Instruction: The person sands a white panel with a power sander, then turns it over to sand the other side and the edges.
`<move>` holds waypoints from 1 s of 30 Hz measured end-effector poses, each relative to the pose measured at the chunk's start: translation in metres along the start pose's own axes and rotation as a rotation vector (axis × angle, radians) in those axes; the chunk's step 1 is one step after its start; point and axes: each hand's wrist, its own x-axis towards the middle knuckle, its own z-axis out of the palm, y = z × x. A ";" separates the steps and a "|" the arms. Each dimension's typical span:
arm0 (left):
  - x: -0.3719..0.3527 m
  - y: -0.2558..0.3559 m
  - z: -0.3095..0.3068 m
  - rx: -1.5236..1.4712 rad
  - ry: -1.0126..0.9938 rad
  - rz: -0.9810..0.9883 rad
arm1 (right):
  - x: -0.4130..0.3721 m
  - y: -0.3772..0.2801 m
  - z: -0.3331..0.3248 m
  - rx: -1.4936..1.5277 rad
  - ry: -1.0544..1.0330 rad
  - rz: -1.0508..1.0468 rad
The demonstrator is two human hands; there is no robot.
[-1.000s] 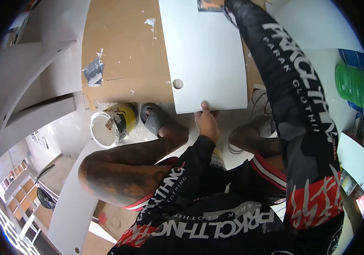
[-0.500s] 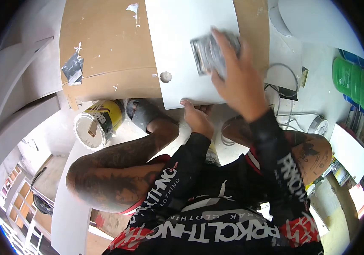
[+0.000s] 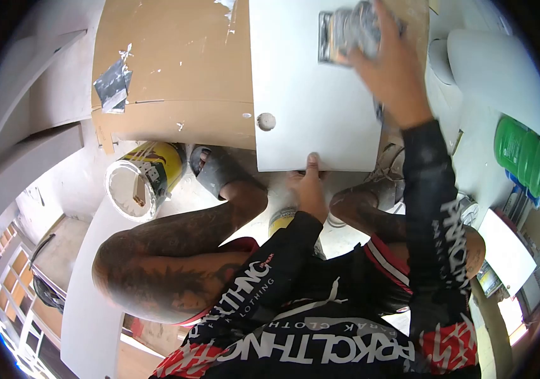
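Observation:
A white cabinet door (image 3: 314, 120) with a round hinge hole (image 3: 266, 122) near its left edge lies flat on a sheet of cardboard (image 3: 188, 76). My left hand (image 3: 309, 189) grips the door's near edge, thumb on top and fingers tucked beneath, partly hidden. On the far right part of the door rests a grey sanding block (image 3: 340, 38), somewhat blurred. Wrapped over it from the right is my right hand (image 3: 396, 79), its fingers closed on the block. The block's underside is out of sight.
A yellow paint bucket (image 3: 167, 165) with a whitened lid stands left of my foot; another yellow can (image 3: 282, 219) is between my legs. Green bottles (image 3: 522, 155) and a white board (image 3: 506, 252) are at the right. A tape-like grey scrap (image 3: 113, 87) sticks to the cardboard.
My right hand has carried the sanding block farther away and to the right across the door. The door, with my left hand on its edge, appears farther right in view.

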 end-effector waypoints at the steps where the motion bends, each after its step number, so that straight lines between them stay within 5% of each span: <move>1: -0.003 0.003 0.003 0.019 -0.012 -0.028 | 0.021 0.001 0.000 0.058 -0.021 0.031; 7: -0.002 -0.005 0.001 -0.110 0.015 -0.040 | 0.064 -0.007 0.007 -0.017 -0.035 0.047; 17: 0.000 0.002 -0.008 -0.279 0.115 -0.175 | -0.105 -0.086 0.010 -0.011 -0.151 0.049; 20: 0.023 -0.023 -0.035 -0.602 -0.122 -0.183 | -0.140 -0.105 0.012 0.045 -0.229 0.204; 23: 0.021 -0.037 -0.052 -0.330 -0.153 -0.089 | -0.160 -0.112 0.018 0.009 -0.178 0.137; 24: 0.010 -0.009 -0.038 -0.702 -0.121 -0.335 | -0.163 -0.114 0.018 0.024 -0.185 0.148; 25: 0.007 -0.008 -0.038 -0.707 -0.131 -0.334 | -0.163 -0.116 0.018 0.036 -0.190 0.158; 28: 0.016 -0.026 -0.049 -0.496 -0.222 -0.126 | -0.150 -0.111 0.020 0.009 -0.158 0.142; 30: 0.038 -0.039 -0.066 -1.155 -0.880 -0.245 | -0.128 -0.101 0.023 0.017 -0.121 0.134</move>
